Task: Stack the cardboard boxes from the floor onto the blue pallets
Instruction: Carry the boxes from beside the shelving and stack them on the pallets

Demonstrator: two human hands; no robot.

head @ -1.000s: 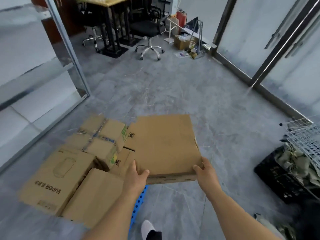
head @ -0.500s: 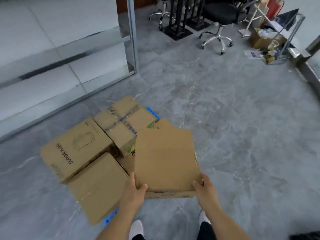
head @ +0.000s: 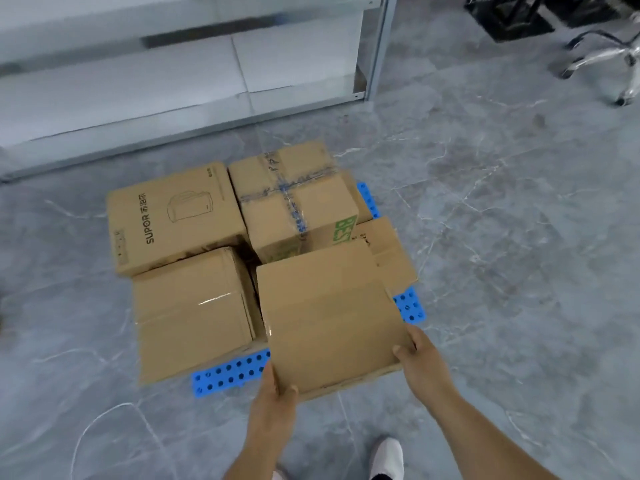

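Since the earlier frame, box (head: 329, 320) moves over pallet (head: 228, 374); left hand (head: 273, 400) and right hand (head: 420, 358) grip its near corners, fingers curled.

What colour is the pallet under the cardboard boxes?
Bright blue, with rows of dark round holes; the pallet shows best in the head view, at its near edge.

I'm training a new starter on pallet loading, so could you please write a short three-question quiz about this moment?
1. True or false: both hands grip the carried box.
2. Which brand is printed on the far-left box? A) SUPOR B) Midea C) Philips
3. What colour is the pallet?

Key:
1. True: the left hand and right hand hold its near corners.
2. A.
3. Blue.
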